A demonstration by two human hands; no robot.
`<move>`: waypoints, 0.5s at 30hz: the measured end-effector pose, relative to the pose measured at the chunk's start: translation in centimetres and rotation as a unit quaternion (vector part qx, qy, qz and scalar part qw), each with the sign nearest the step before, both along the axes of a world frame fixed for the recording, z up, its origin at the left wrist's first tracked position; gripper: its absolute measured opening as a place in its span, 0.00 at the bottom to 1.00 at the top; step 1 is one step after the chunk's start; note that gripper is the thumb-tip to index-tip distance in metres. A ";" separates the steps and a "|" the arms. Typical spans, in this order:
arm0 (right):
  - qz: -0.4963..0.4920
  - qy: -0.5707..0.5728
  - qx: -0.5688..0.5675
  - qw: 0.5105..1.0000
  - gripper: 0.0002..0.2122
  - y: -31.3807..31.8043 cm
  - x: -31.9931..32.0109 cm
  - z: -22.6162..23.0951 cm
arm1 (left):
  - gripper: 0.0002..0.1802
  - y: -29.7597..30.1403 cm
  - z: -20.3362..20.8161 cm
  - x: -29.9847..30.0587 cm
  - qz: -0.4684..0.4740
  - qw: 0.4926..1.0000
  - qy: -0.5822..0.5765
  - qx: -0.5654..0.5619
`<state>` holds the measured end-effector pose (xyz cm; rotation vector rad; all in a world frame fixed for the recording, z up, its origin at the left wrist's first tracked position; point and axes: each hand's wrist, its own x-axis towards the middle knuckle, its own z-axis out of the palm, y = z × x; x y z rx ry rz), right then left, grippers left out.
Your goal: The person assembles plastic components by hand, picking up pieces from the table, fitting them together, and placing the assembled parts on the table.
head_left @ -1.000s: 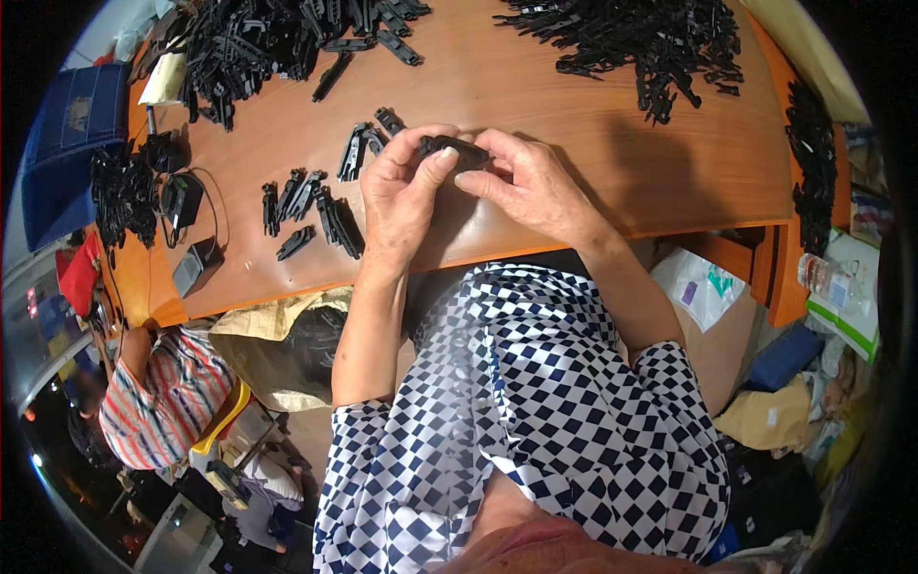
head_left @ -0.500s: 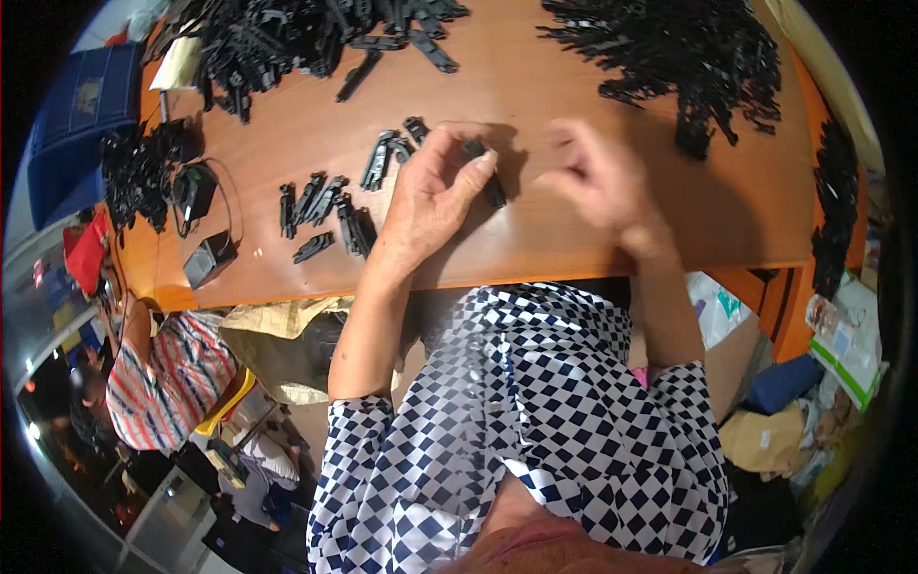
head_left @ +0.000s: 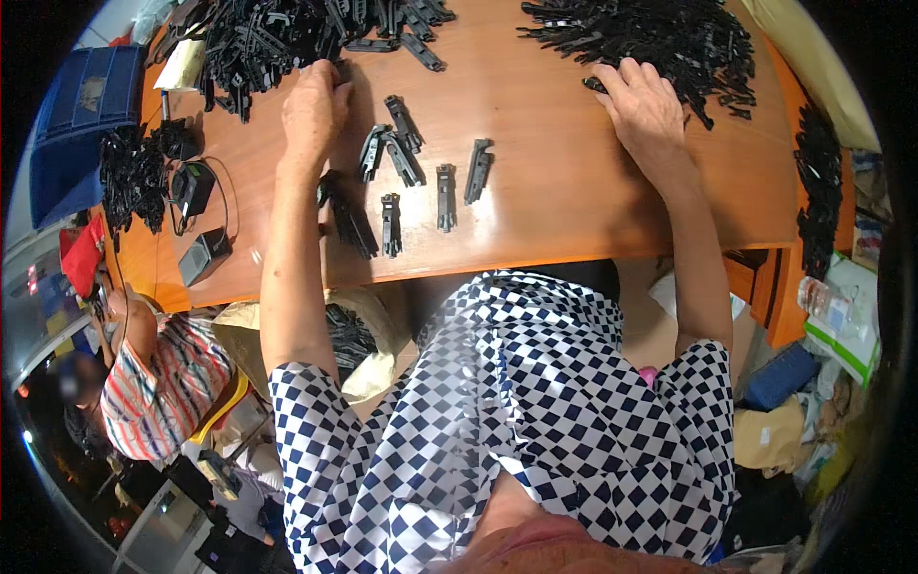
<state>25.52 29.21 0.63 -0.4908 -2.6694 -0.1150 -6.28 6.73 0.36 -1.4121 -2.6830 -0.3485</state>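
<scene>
My left hand (head_left: 314, 103) is at the near edge of the left pile of black plastic parts (head_left: 273, 43). Its fingers are curled together around a dark part that mostly hides beneath them. At the front of the right pile of thin black parts (head_left: 660, 43), my right hand (head_left: 643, 103) has bent fingers. A small black part (head_left: 595, 85) shows under its fingertips. Between my arms lie several long, narrow black pieces, among them one upright piece (head_left: 446, 198) and one slightly tilted piece (head_left: 479, 172). My left forearm partly covers another cluster (head_left: 352, 222).
A small black box (head_left: 206, 256), a cabled black device (head_left: 194, 188) and a dark bundle (head_left: 134, 177) sit at the table's left. A blue bin (head_left: 86, 120) stands beyond. More black parts (head_left: 819, 191) line the right edge. An open sack (head_left: 373, 330) is below the table.
My hands have parted from the table's middle, the left going forward-left to its pile, the right forward to the other. The black part my left hand held is released onto the table.
</scene>
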 end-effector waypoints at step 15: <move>0.061 -0.045 0.134 0.988 0.11 2.6 -2.8 -2.3 | 0.13 -0.7 0.0 11.8 -0.017 0.522 -0.752 0.403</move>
